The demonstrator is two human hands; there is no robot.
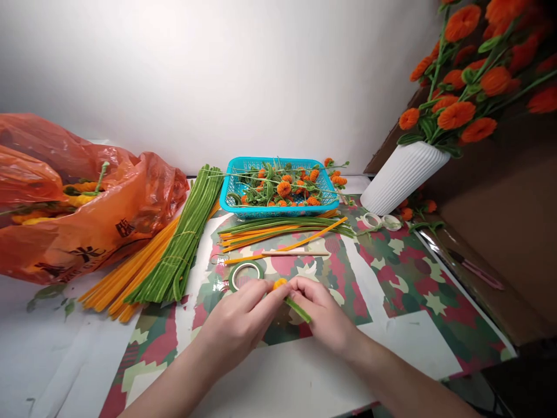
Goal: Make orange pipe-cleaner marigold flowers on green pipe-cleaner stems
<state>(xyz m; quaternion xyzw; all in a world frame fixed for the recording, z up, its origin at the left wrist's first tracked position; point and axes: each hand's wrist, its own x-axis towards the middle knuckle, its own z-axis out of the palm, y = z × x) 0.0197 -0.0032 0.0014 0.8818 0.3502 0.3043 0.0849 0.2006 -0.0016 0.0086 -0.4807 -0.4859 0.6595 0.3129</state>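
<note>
Between my two hands is a small orange pipe-cleaner flower (279, 283) with a green pipe cleaner (298, 311) running down from it. My left hand (243, 313) has its fingers closed at the flower's left side and front. My right hand (322, 313) pinches near the top of the green pipe cleaner, whose lower end sticks out across the palm. The fingertips partly cover the flower. Just beyond my left hand lies a roll of green tape (246, 275). A thin wooden stick (296, 253) rests behind it, beside loose orange and green pipe cleaners (278, 232).
A blue basket (278, 212) of orange flowers stands at the back. Bundled green pipe cleaners (183, 244) and orange ones (130, 267) lie left, by an orange plastic bag (87, 232). To the right are a white vase (398, 177) of flowers, tape rolls (380, 222) and a pink-handled tool (483, 274).
</note>
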